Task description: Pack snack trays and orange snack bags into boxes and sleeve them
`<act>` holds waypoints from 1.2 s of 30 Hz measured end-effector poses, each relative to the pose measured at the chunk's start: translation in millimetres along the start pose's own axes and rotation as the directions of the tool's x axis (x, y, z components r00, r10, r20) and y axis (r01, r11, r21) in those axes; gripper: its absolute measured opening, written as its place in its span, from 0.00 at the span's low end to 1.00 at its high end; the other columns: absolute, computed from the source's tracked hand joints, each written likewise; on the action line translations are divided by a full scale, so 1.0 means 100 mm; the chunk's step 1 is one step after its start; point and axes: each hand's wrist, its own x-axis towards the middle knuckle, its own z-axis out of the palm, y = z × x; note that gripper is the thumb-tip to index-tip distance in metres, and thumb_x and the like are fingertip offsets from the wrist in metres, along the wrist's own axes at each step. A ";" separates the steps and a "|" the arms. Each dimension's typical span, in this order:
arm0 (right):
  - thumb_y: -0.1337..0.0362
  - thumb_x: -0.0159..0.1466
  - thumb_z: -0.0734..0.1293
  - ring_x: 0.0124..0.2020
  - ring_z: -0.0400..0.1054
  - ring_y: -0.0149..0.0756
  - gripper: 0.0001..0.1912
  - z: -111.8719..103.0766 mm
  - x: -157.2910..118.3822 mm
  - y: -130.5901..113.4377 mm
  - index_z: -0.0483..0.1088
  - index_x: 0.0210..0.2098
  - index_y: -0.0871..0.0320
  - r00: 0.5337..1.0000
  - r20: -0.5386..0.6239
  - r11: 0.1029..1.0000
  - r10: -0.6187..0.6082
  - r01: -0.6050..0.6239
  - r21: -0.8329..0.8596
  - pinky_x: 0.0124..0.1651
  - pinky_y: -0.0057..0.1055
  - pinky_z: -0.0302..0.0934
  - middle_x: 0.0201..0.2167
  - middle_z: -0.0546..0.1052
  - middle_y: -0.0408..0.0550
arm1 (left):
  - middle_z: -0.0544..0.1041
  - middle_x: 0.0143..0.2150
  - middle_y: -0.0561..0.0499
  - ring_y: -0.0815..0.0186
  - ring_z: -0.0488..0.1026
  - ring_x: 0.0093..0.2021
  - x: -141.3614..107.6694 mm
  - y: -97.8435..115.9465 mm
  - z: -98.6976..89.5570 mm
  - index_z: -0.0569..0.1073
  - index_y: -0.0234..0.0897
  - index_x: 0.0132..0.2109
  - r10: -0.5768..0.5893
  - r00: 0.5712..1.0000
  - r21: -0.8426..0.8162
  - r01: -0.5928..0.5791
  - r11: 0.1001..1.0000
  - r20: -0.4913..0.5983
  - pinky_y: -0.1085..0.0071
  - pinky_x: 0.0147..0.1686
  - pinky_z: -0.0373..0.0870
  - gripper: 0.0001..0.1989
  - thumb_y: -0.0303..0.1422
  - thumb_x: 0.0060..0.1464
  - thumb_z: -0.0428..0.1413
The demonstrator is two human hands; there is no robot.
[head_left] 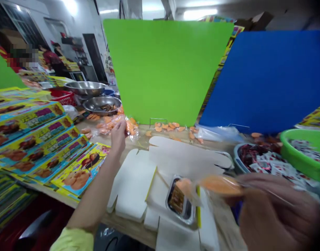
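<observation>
Currently pinching an orange piece (pixel 219 184) in clear wrap with the right hand (pixel 276 209), clamping thumb and fingers on its near end, just beside the open box (pixel 158 197) on the tabletop (pixel 224 218). Placing the left hand (pixel 118 134) at the bagged pieces (pixel 107 125), well apart from the box; showing too little there for telling whether that grip is closing on a bag or only resting against it. Looking down on a tray (pixel 186 219) lying inside the box, partly hidden by a second piece (pixel 184 186); blurring too much there for telling touching from hanging above.

Probably risking a slip, gripping slick wrap at one end only, and so possibly dropping the piece outside the box or knocking the tray askew. Perhaps risking a tangle at the left, pulling on one bag and dragging its neighbours along by clinging plastic. Maybe risking a bump too, crowding the sachets (pixel 269 162) with the right hand, or brushing the printed box (pixel 83 172) with the left forearm and shoving it along the tabletop.
</observation>
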 end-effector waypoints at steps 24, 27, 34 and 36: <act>0.65 0.60 0.62 0.36 0.64 0.37 0.09 0.28 -0.92 0.72 0.68 0.40 0.51 0.527 0.850 0.896 -0.018 0.385 -0.220 0.40 0.38 0.50 0.43 0.75 0.40 | 0.65 0.25 0.57 0.73 0.60 0.21 -1.51 -0.02 -0.18 0.67 0.37 0.42 -0.339 0.892 0.404 0.204 0.892 0.298 0.79 0.18 0.55 0.18 0.46 0.49 0.53; 0.68 0.61 0.61 0.36 0.64 0.36 0.10 0.16 -0.88 0.75 0.68 0.41 0.54 0.660 0.743 0.882 -0.112 0.410 -0.232 0.39 0.37 0.50 0.42 0.75 0.42 | 0.66 0.25 0.58 0.71 0.63 0.21 -1.55 -0.13 0.13 0.63 0.40 0.49 -0.264 0.890 0.480 0.058 0.875 0.373 0.77 0.20 0.59 0.18 0.43 0.53 0.50; 0.69 0.61 0.58 0.43 0.63 0.45 0.12 -0.15 -0.96 1.36 0.69 0.40 0.54 0.851 0.514 0.625 0.108 0.344 -0.701 0.36 0.39 0.55 0.46 0.72 0.48 | 0.70 0.45 0.44 0.59 0.69 0.44 -1.83 -0.38 0.47 0.69 0.40 0.48 -0.211 0.686 0.665 -0.507 0.548 0.696 0.66 0.38 0.65 0.15 0.34 0.58 0.43; 0.69 0.61 0.57 0.46 0.62 0.46 0.13 -0.17 -1.01 1.46 0.69 0.41 0.52 0.826 0.544 0.631 0.146 0.346 -0.694 0.37 0.40 0.57 0.49 0.70 0.48 | 0.68 0.47 0.42 0.56 0.66 0.47 -1.95 -0.45 0.45 0.69 0.40 0.49 -0.217 0.669 0.679 -0.571 0.461 0.711 0.62 0.40 0.65 0.15 0.33 0.56 0.45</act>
